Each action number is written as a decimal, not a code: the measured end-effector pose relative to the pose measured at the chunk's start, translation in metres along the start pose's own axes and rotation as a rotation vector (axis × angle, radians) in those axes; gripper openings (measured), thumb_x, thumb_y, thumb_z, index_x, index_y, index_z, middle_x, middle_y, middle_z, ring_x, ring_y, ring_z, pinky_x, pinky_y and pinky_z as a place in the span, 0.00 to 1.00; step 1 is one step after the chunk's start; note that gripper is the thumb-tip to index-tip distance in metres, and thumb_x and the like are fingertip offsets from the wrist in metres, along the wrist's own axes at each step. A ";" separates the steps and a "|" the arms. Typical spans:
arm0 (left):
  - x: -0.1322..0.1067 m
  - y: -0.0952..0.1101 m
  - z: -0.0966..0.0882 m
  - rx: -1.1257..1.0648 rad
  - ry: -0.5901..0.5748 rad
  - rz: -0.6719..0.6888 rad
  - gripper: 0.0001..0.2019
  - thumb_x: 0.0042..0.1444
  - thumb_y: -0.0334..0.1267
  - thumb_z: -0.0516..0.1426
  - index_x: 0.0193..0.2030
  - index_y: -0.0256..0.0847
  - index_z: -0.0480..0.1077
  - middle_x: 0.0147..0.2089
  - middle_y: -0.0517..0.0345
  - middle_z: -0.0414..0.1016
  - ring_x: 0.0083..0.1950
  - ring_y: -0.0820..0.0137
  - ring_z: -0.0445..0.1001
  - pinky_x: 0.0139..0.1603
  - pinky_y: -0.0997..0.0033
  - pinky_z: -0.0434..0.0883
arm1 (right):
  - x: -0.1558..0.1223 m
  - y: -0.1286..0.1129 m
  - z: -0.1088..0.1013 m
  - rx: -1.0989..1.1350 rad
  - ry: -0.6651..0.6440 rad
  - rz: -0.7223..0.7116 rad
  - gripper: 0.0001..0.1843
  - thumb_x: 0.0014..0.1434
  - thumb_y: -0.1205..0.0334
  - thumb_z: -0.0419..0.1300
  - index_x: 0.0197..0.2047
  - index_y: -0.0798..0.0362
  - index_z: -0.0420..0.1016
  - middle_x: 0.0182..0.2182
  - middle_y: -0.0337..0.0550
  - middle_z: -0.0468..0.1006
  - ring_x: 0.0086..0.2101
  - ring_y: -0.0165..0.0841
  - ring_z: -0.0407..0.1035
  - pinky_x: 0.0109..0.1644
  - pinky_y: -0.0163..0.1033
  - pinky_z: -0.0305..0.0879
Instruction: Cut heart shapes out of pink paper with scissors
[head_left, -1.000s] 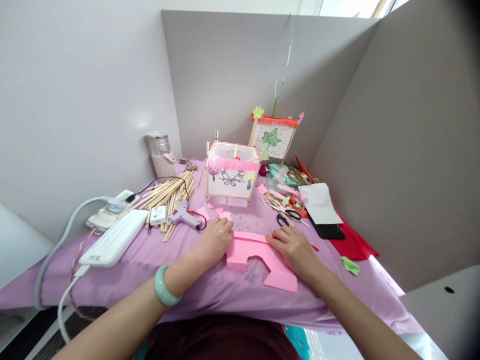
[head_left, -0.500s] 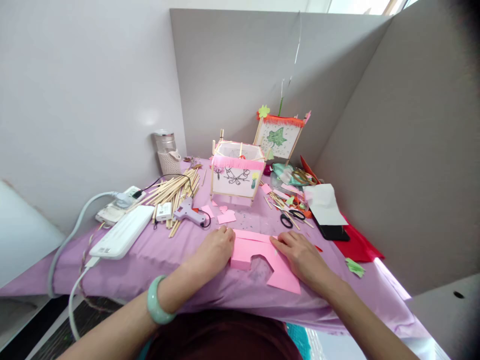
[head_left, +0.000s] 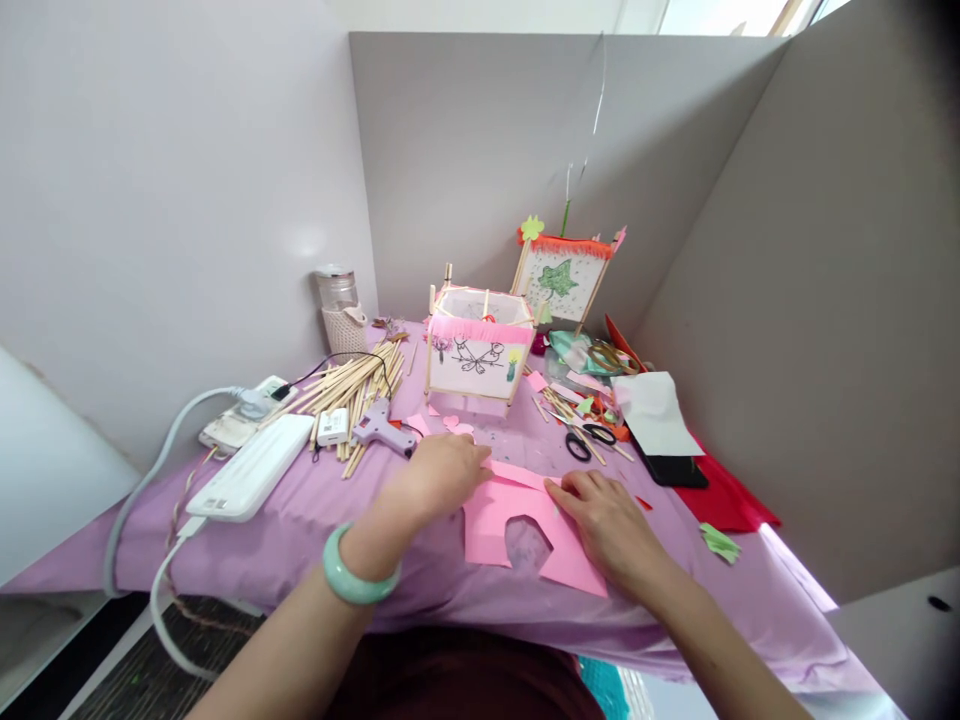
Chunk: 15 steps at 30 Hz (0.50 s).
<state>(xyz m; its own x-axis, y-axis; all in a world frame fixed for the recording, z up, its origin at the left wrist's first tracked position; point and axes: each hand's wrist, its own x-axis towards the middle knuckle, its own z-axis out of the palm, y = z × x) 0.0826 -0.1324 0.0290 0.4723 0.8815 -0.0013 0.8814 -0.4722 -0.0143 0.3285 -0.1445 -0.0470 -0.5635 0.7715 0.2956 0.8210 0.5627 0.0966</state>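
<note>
A pink paper sheet [head_left: 491, 520] with a cut-out notch lies on the purple tablecloth [head_left: 315, 520] near the front edge. My left hand [head_left: 439, 475], a green bangle on its wrist, lies on the sheet's upper left part with fingers curled down onto it. My right hand [head_left: 607, 515] presses flat on the sheet's right side, fingers stretched out. Behind them stands a paper lantern [head_left: 480, 350] with a pink fringe and a stick frame.
A second lantern [head_left: 562, 275] with an orange fringe stands at the back. A glue gun [head_left: 379, 430], a pile of wooden sticks [head_left: 352, 385], a white power strip [head_left: 251, 465] and a jar [head_left: 337, 310] lie left. Scissors [head_left: 585, 440], paper scraps, a black phone [head_left: 675, 470] and red paper [head_left: 731, 500] lie right.
The pink sheet was folded double under my hands; now it lies opened out flat with the notch showing as a hole. My left hand shifted right onto its upper edge.
</note>
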 end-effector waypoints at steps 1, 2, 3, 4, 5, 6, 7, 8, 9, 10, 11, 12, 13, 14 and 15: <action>0.003 0.008 0.002 0.015 0.036 0.016 0.16 0.64 0.41 0.47 0.45 0.37 0.72 0.44 0.45 0.75 0.45 0.57 0.74 0.42 0.60 0.69 | 0.000 -0.001 0.000 -0.007 0.000 0.000 0.19 0.61 0.70 0.54 0.54 0.49 0.72 0.40 0.48 0.74 0.40 0.39 0.64 0.42 0.42 0.58; 0.005 0.016 0.006 0.004 0.030 0.069 0.16 0.64 0.39 0.46 0.45 0.35 0.72 0.44 0.44 0.75 0.46 0.57 0.74 0.45 0.59 0.68 | 0.000 -0.001 -0.001 -0.011 0.000 0.000 0.19 0.61 0.70 0.54 0.54 0.50 0.72 0.39 0.48 0.74 0.40 0.38 0.64 0.42 0.42 0.57; 0.006 0.026 0.012 -0.024 0.025 0.161 0.16 0.65 0.40 0.46 0.46 0.34 0.72 0.45 0.43 0.75 0.48 0.58 0.73 0.49 0.59 0.68 | 0.000 -0.001 -0.001 -0.010 0.001 0.002 0.18 0.61 0.70 0.54 0.54 0.49 0.72 0.39 0.48 0.74 0.39 0.38 0.64 0.41 0.41 0.57; 0.006 0.034 0.020 -0.047 0.035 0.244 0.17 0.65 0.41 0.46 0.48 0.35 0.71 0.48 0.43 0.74 0.52 0.58 0.71 0.53 0.57 0.66 | 0.000 -0.001 0.000 -0.006 0.004 0.005 0.18 0.61 0.70 0.54 0.53 0.49 0.73 0.38 0.48 0.74 0.39 0.38 0.64 0.41 0.41 0.57; 0.006 0.041 0.029 -0.073 0.048 0.248 0.20 0.65 0.44 0.46 0.51 0.34 0.70 0.53 0.41 0.72 0.57 0.56 0.68 0.57 0.55 0.64 | -0.001 -0.001 0.001 0.001 0.008 0.011 0.18 0.62 0.70 0.55 0.53 0.49 0.73 0.38 0.47 0.74 0.39 0.38 0.64 0.40 0.41 0.58; 0.004 0.047 0.038 -0.105 0.069 0.225 0.24 0.64 0.49 0.46 0.56 0.32 0.68 0.58 0.39 0.69 0.61 0.54 0.64 0.60 0.53 0.62 | -0.002 0.000 0.001 0.012 0.017 0.017 0.17 0.62 0.69 0.55 0.53 0.49 0.73 0.38 0.47 0.74 0.39 0.38 0.65 0.40 0.41 0.58; 0.003 0.051 0.046 -0.135 0.084 0.198 0.27 0.64 0.51 0.46 0.60 0.32 0.64 0.62 0.39 0.65 0.65 0.53 0.60 0.62 0.51 0.59 | -0.003 0.000 0.002 0.026 0.028 0.023 0.18 0.62 0.69 0.54 0.53 0.49 0.73 0.38 0.47 0.74 0.39 0.38 0.65 0.40 0.40 0.59; 0.001 0.053 0.052 -0.162 0.084 0.181 0.29 0.63 0.52 0.46 0.62 0.32 0.62 0.65 0.39 0.62 0.67 0.53 0.58 0.64 0.50 0.57 | -0.004 0.001 0.003 0.043 0.040 0.028 0.18 0.62 0.70 0.54 0.54 0.49 0.73 0.39 0.47 0.75 0.40 0.37 0.66 0.41 0.40 0.60; -0.001 0.054 0.057 -0.186 0.078 0.164 0.30 0.63 0.53 0.47 0.63 0.31 0.60 0.66 0.40 0.59 0.68 0.53 0.55 0.65 0.49 0.55 | -0.005 0.000 0.002 0.058 0.054 0.035 0.18 0.62 0.70 0.54 0.54 0.49 0.73 0.40 0.48 0.75 0.40 0.37 0.66 0.41 0.41 0.61; -0.003 0.054 0.060 -0.205 0.069 0.152 0.31 0.63 0.53 0.47 0.65 0.31 0.59 0.67 0.40 0.57 0.69 0.53 0.54 0.66 0.48 0.54 | -0.006 -0.001 0.002 0.072 0.074 0.044 0.18 0.62 0.70 0.53 0.53 0.50 0.73 0.41 0.48 0.76 0.41 0.38 0.67 0.43 0.41 0.62; -0.005 0.054 0.061 -0.220 0.059 0.142 0.32 0.62 0.54 0.47 0.65 0.31 0.58 0.68 0.40 0.56 0.69 0.53 0.53 0.67 0.47 0.53 | -0.007 -0.004 0.001 0.085 0.102 0.056 0.18 0.62 0.71 0.52 0.53 0.51 0.74 0.42 0.49 0.76 0.42 0.38 0.68 0.44 0.43 0.62; -0.006 0.054 0.062 -0.231 0.055 0.134 0.32 0.63 0.54 0.46 0.65 0.30 0.58 0.68 0.40 0.56 0.70 0.53 0.52 0.67 0.47 0.52 | -0.007 -0.007 -0.001 0.101 0.131 0.062 0.17 0.63 0.70 0.51 0.52 0.51 0.74 0.43 0.49 0.77 0.43 0.38 0.68 0.47 0.44 0.63; -0.006 0.054 0.062 -0.237 0.055 0.128 0.32 0.63 0.53 0.46 0.66 0.30 0.57 0.68 0.40 0.55 0.70 0.53 0.52 0.67 0.47 0.51 | -0.007 -0.012 -0.002 0.120 0.156 0.060 0.17 0.64 0.69 0.50 0.52 0.52 0.74 0.45 0.50 0.77 0.44 0.39 0.68 0.49 0.46 0.62; -0.007 0.054 0.062 -0.239 0.060 0.123 0.32 0.63 0.53 0.45 0.66 0.31 0.57 0.68 0.40 0.55 0.70 0.54 0.51 0.68 0.47 0.51 | -0.006 -0.016 -0.002 0.143 0.173 0.048 0.17 0.65 0.68 0.49 0.53 0.53 0.74 0.48 0.51 0.76 0.47 0.39 0.68 0.53 0.47 0.61; -0.007 0.054 0.062 -0.239 0.066 0.121 0.32 0.63 0.53 0.45 0.66 0.31 0.57 0.68 0.41 0.55 0.70 0.54 0.51 0.68 0.46 0.51 | -0.005 -0.021 -0.002 0.166 0.172 0.031 0.18 0.66 0.66 0.48 0.54 0.54 0.73 0.51 0.51 0.75 0.50 0.39 0.67 0.56 0.49 0.60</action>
<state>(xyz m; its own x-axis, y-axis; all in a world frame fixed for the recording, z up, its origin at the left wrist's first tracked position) 0.1260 -0.1640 -0.0335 0.5674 0.8199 0.0768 0.7927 -0.5691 0.2185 0.3140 -0.1604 -0.0486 -0.5031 0.7350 0.4546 0.8030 0.5921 -0.0687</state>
